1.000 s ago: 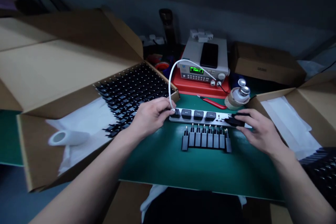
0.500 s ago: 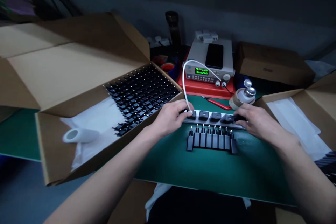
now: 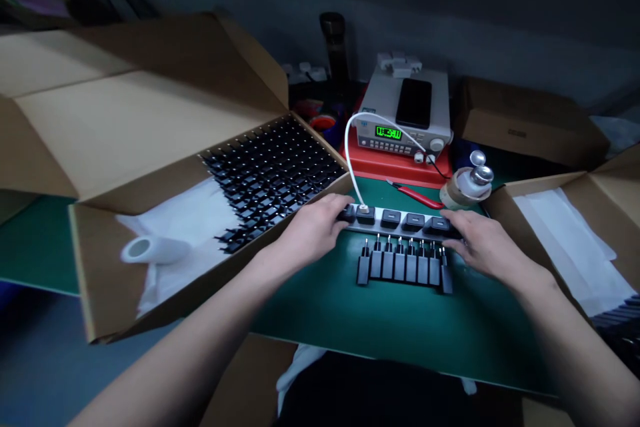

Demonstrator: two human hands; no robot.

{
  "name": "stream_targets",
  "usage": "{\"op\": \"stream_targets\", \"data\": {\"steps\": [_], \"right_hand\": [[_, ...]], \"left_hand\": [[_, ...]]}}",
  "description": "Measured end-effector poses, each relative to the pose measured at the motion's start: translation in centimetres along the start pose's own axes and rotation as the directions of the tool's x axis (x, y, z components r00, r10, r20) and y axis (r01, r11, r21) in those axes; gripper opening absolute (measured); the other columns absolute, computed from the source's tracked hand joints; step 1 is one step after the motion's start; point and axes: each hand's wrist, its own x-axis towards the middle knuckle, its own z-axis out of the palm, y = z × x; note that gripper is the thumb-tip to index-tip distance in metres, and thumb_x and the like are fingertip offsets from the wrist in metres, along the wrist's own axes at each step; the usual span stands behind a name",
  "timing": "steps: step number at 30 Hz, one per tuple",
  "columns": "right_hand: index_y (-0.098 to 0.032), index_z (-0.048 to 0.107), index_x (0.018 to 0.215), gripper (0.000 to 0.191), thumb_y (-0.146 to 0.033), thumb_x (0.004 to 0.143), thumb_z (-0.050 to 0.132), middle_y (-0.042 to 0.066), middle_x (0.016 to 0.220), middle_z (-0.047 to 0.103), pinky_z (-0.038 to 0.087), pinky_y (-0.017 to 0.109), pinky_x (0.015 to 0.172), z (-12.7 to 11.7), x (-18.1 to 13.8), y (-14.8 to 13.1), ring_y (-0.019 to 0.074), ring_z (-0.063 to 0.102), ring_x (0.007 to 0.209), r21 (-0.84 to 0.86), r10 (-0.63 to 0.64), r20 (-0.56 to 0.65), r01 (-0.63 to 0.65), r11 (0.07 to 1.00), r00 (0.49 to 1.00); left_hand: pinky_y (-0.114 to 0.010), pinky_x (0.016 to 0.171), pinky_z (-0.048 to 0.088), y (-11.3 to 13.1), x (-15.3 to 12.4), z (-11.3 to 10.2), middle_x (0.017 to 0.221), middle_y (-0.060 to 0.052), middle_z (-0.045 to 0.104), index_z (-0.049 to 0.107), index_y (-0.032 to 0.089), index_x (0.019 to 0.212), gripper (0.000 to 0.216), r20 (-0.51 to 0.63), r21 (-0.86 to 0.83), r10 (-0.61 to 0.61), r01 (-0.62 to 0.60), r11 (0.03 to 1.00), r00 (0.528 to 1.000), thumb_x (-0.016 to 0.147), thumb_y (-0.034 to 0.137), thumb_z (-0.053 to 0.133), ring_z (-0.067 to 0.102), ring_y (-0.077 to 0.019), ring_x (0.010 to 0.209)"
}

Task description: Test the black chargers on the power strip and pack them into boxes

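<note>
A white power strip (image 3: 400,219) lies across the green mat (image 3: 380,320) with several black adapters plugged into it. My left hand (image 3: 313,232) curls round its left end, fingertips against the leftmost adapter (image 3: 349,213). A white cable (image 3: 351,167) runs from the tester into the second adapter (image 3: 365,214). My right hand (image 3: 481,245) rests at the strip's right end, fingers stretched out and touching the last adapter (image 3: 439,224). Just in front of the strip, a row of several loose black adapters (image 3: 403,267) lies between my hands.
An open carton (image 3: 150,127) of many black adapters, with white paper and a white roll (image 3: 150,249), stands at left. A tester (image 3: 400,123) with a green display and a phone on top sits on a red box behind. Red cutters (image 3: 415,195), a tape roll (image 3: 463,193) and another carton (image 3: 565,233) stand right.
My right hand has pressed the black adapter it held into the strip's right end. My left hand has let go of the white cable plug, which now sits in the second adapter, and moved to the strip's left end.
</note>
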Motion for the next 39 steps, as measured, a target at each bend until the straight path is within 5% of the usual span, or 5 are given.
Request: {"op": "stream_targets", "data": {"steps": [13, 21, 26, 34, 39], "right_hand": [[-0.019, 0.061, 0.090, 0.005, -0.020, 0.093, 0.065, 0.004, 0.093, 0.065, 0.048, 0.032, 0.075, -0.9, 12.5, -10.5, 0.0174, 0.060, 0.081, 0.369, -0.046, -0.124, 0.089, 0.925, 0.991], [-0.021, 0.069, 0.096, 0.007, -0.023, 0.091, 0.065, 0.004, 0.099, 0.074, 0.054, 0.037, 0.086, -1.5, 9.9, -7.3, 0.0203, 0.069, 0.093, 0.715, 0.161, -0.277, 0.092, 0.693, 0.947], [-0.022, 0.068, 0.095, 0.018, -0.011, 0.092, 0.053, 0.004, 0.096, 0.074, 0.055, 0.037, 0.084, -0.7, 8.4, -6.7, 0.0210, 0.069, 0.093, 0.481, -0.059, -0.252, 0.178, 0.858, 0.966], [-0.024, 0.067, 0.102, 0.016, -0.019, 0.097, 0.053, 0.004, 0.099, 0.075, 0.058, 0.038, 0.077, 0.0, 8.7, -6.2, 0.0226, 0.072, 0.090, 0.303, -0.146, -0.286, 0.234, 0.924, 0.947], [-0.025, 0.068, 0.099, 0.012, -0.030, 0.097, 0.057, 0.004, 0.099, 0.075, 0.058, 0.040, 0.075, 0.0, 8.9, -6.1, 0.0248, 0.072, 0.091, 0.273, -0.099, -0.296, 0.183, 0.944, 0.950]], "left_hand": [[-0.047, 0.098, 0.050, 0.1, 0.4, 0.8, 0.118, -0.009, 0.061, 0.054, 0.023, 0.127, 0.049, 0.074, -0.235, 0.068, -0.049, 0.971, 0.995, 0.081, 0.023, 0.070, 0.062, -0.0284, 0.109], [-0.044, 0.094, 0.050, 0.1, 1.3, 2.5, 0.115, -0.005, 0.065, 0.058, 0.024, 0.119, 0.047, 0.077, -0.413, 0.034, 0.001, 0.911, 0.996, 0.075, 0.021, 0.074, 0.062, -0.0253, 0.105], [-0.040, 0.092, 0.054, 0.9, 0.7, 2.5, 0.112, -0.007, 0.068, 0.057, 0.020, 0.116, 0.049, 0.019, -0.708, 0.025, -0.004, 0.706, 1.000, 0.070, 0.023, 0.076, 0.066, -0.0229, 0.101], [-0.040, 0.093, 0.057, -2.3, -6.7, -6.5, 0.126, -0.010, 0.069, 0.058, 0.025, 0.135, 0.064, -0.194, -0.683, -0.191, 0.007, 0.730, 0.962, 0.075, 0.035, 0.077, 0.067, -0.0276, 0.112], [-0.037, 0.074, 0.058, -10.8, -8.6, -12.4, 0.104, -0.012, 0.074, 0.064, 0.018, 0.126, 0.063, -0.218, -0.219, -0.573, 0.533, 0.817, 0.790, 0.067, 0.035, 0.078, 0.071, -0.0263, 0.085]]}}
